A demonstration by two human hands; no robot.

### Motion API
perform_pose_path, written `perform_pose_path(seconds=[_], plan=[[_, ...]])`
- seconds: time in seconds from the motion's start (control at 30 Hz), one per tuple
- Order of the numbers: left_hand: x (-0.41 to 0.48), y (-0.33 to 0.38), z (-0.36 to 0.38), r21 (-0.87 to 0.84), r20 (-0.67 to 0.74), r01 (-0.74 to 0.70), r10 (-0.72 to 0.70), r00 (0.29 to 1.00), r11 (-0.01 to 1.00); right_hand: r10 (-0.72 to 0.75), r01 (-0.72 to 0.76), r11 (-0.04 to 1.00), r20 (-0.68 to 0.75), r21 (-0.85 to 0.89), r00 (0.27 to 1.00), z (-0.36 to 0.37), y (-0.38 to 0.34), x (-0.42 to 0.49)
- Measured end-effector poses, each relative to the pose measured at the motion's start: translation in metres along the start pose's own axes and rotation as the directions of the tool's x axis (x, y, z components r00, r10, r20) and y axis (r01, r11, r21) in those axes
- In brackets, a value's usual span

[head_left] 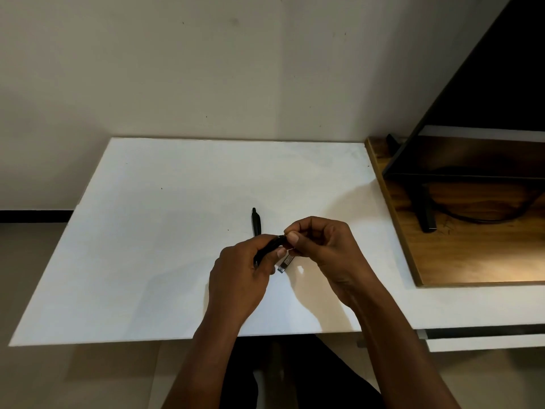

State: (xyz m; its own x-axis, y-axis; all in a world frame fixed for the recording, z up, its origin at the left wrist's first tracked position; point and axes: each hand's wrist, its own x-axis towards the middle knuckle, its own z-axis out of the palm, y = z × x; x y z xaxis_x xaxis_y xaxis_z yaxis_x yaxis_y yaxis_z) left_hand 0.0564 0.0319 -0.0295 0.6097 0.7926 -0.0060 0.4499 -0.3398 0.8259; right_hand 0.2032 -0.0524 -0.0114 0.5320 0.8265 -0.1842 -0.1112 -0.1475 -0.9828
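Pen [270,245], black, largely hidden, gripped by left hand [239,278], end pinched by right hand [321,249], near desk [147,261] front edge; small object [284,264] beneath indistinct

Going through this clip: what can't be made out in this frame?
Head view only.
1. Whatever the right hand pinches at the tip of the black barrel: hidden by its fingertips.
2. The barrel's lower part: covered by the left hand gripping it.
3. Small item on the table beneath the hands: partly covered, too small to identify.
4. Black pen piece lying beyond: near end behind the left hand.
5. Monitor: cut off by the right edge.
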Motion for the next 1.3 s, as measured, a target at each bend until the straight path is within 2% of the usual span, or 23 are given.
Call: perform_pose_path(seconds=[0.17, 0.33, 0.4, 0.47, 0.53, 0.6, 0.7, 0.8, 0.97, 1.13, 1.2, 1.23, 1.3], plan=[[-0.002, 0.000, -0.001, -0.003, 0.019, -0.001, 0.001, 1.000, 1.000, 0.068, -0.069, 0.995, 0.011, 0.074, 0.998, -0.002, 0.000, -0.002], [0.000, 0.000, 0.001, -0.121, 0.038, 0.027, -0.023, 0.999, 0.992, 0.124, -0.125, 0.971, 0.019, 0.205, 0.992, -0.010, -0.009, -0.003], [0.000, -0.001, 0.002, -0.148, 0.039, 0.059, -0.054, 0.998, 0.987, 0.115, -0.084, 0.966, -0.115, 0.245, 0.987, -0.020, -0.013, -0.003], [0.001, -0.004, 0.002, -0.185, 0.032, 0.089, -0.085, 0.996, 0.979, 0.114, -0.035, 0.972, -0.333, 0.234, 0.936, -0.033, -0.013, -0.003], [0.001, -0.005, 0.001, -0.201, 0.019, 0.099, -0.097, 0.995, 0.975, 0.111, -0.065, 0.992, -0.510, 0.108, 0.853, -0.047, -0.008, -0.003], [0.001, -0.004, 0.001, -0.197, 0.016, 0.099, -0.098, 0.995, 0.975, 0.056, -0.133, 0.986, -0.560, -0.097, 0.826, -0.057, -0.001, -0.004], [0.000, -0.002, 0.003, -0.195, 0.012, 0.089, -0.088, 0.996, 0.977, -0.018, -0.169, 0.916, -0.458, -0.364, 0.889, -0.060, 0.006, -0.003], [0.000, -0.002, 0.003, -0.177, 0.004, 0.076, -0.077, 0.997, 0.981, -0.087, -0.142, 0.800, -0.348, -0.583, 0.934, -0.053, 0.009, -0.001], [-0.001, -0.003, 0.003, -0.175, 0.010, 0.048, -0.047, 0.999, 0.983, -0.193, -0.063, 0.700, -0.273, -0.712, 0.942, -0.034, 0.013, 0.002], [-0.001, -0.005, 0.002, -0.165, 0.012, 0.024, -0.023, 1.000, 0.986, -0.247, -0.054, 0.621, -0.261, -0.782, 0.933, -0.027, 0.016, 0.004], [0.000, -0.005, 0.003, -0.155, 0.007, 0.020, -0.019, 1.000, 0.988, -0.271, -0.043, 0.671, -0.300, -0.740, 0.915, -0.025, 0.014, 0.005], [0.000, -0.005, 0.003, -0.149, 0.002, 0.018, -0.018, 1.000, 0.989, -0.261, -0.028, 0.742, -0.328, -0.669, 0.908, -0.024, 0.012, 0.005], [0.002, -0.005, 0.003, -0.135, -0.006, 0.014, -0.015, 1.000, 0.991, -0.151, 0.013, 0.924, -0.333, -0.383, 0.931, -0.021, 0.008, 0.007]])
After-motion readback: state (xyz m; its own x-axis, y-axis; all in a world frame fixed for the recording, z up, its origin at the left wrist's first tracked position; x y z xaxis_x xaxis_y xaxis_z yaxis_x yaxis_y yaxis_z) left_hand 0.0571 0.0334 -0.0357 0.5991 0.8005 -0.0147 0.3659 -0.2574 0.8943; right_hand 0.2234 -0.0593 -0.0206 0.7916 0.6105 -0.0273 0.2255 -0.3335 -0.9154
